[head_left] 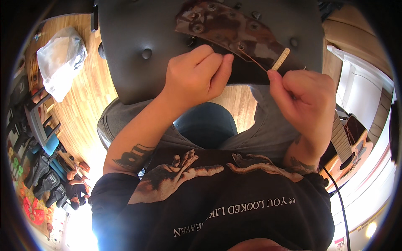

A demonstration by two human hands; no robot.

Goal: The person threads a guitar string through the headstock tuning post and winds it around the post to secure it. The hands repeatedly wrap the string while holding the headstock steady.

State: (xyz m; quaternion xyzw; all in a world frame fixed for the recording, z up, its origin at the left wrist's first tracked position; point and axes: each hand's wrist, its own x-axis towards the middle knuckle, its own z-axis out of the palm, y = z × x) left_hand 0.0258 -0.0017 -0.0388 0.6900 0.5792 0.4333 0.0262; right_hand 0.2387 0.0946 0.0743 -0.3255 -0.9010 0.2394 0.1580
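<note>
Just off the headstock's (228,26) edge, the left hand (199,71) has open cushion (130,31) leftward.

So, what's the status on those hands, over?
Right hand: pinching thin copper-coloured string. Left hand: curled near glossy brown guitar headstock, contents hidden. Nothing visibly blocking.

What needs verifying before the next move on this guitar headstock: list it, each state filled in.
1. Guitar headstock positioned over the black button-tufted cushion: ok.
2. Guitar string pinched in the right hand: ok.
3. Guitar string running between the tuning post and right hand: ok.
4. Guitar string seated in a slot of the nut: cannot tell.
5. Left hand gripping something: cannot tell; it is curled closed, contents hidden.
</note>
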